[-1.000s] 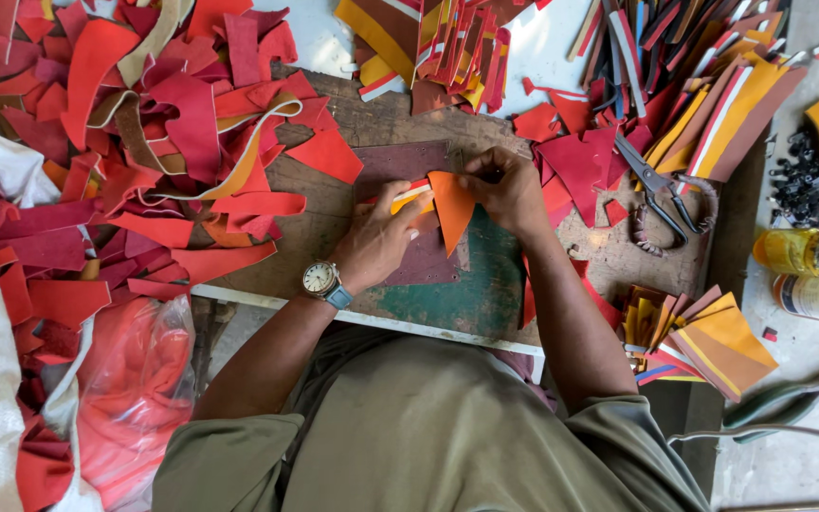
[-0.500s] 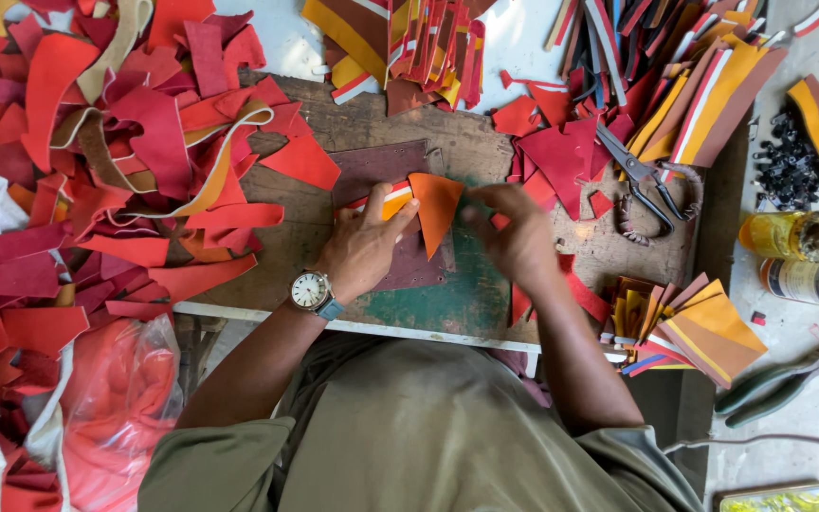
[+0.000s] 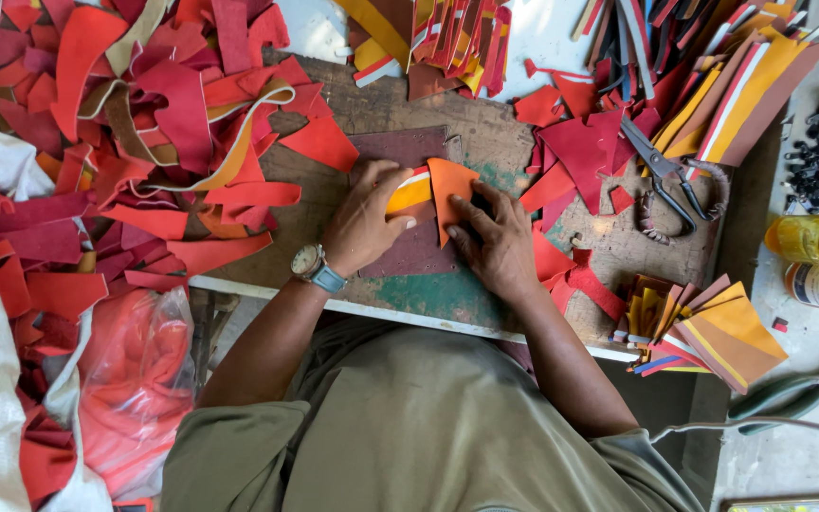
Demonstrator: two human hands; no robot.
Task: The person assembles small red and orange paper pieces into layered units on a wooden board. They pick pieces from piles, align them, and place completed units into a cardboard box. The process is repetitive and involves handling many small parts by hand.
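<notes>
A person's left hand, wearing a wristwatch, now lies flat, fingers spread, on a yellow strip on a dark red sheet. The right hand, which lifted it a second ago, presses an orange piece down beside it. Farther off lie scissors and red scraps.

Worn wooden workbench, pale floor
</notes>
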